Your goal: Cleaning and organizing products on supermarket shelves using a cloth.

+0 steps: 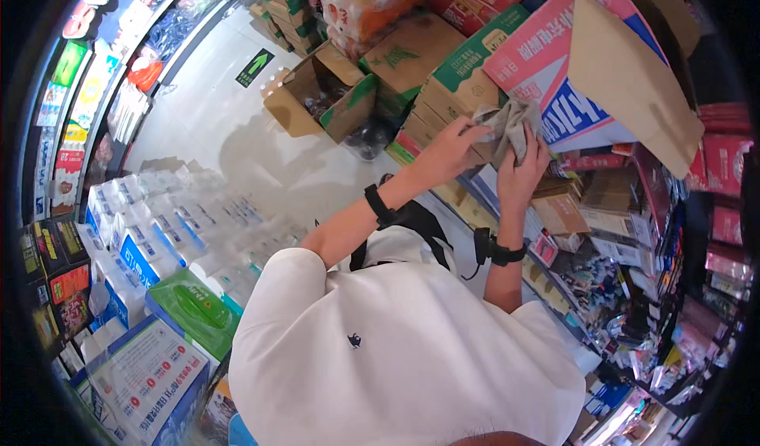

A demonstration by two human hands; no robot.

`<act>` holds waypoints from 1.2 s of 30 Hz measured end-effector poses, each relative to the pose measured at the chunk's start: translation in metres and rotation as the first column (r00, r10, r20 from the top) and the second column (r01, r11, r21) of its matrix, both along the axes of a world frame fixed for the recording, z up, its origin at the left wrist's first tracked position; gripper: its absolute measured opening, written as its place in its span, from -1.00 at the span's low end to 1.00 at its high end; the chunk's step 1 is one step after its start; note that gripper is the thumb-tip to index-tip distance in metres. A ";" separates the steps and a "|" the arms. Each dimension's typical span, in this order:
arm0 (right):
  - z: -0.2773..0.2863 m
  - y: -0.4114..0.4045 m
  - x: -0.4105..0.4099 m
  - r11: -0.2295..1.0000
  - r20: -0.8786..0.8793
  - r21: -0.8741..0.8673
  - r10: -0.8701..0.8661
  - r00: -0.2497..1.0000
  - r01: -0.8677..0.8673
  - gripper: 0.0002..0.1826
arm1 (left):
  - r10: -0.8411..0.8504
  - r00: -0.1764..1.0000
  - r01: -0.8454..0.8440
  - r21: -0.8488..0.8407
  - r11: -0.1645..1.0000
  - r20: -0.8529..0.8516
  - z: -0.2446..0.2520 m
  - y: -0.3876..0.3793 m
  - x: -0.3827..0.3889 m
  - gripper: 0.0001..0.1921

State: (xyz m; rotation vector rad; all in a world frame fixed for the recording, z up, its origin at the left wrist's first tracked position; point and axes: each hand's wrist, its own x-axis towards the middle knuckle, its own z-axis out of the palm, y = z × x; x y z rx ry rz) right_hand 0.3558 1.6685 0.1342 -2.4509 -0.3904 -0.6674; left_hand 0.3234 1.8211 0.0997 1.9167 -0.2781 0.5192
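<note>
A crumpled grey cloth (518,126) is held up in front of me, beside stacked cartons. My left hand (452,148) pinches its left edge, where a paler, patterned part shows, between thumb and fingers. Gripping the lower right of the cloth is my right hand (522,170), its fingers raised along the folds. Black straps circle both wrists, the right one carrying a small black device. Close behind the cloth stand a brown and green cardboard carton (457,83) and a large pink, white and blue box (552,71) with an open flap.
An open cardboard box (323,92) stands on the pale tiled floor (196,107), with a dark plastic bag (369,138) beside it. Packs of tissue (172,226) fill the left. Shelves with small goods (617,297) line the right. Wrapped orange bottles (371,6) stand beyond the cartons.
</note>
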 end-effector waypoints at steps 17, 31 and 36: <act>0.004 0.064 0.053 0.919 -0.247 0.122 0.395 0.885 -0.376 -0.46 | 0.143 0.982 -0.152 -0.065 0.986 -0.120 -0.004 0.067 0.032 -0.52; -0.010 0.073 0.013 0.999 -0.188 0.021 0.051 0.981 -0.048 -0.42 | -0.320 0.944 0.329 0.130 0.935 -0.082 0.007 0.103 0.034 -0.38; -0.014 0.169 0.011 0.971 -0.224 0.104 0.236 0.946 -0.217 -0.44 | -0.163 0.972 0.126 -0.208 0.970 -0.169 -0.006 0.186 0.038 -0.41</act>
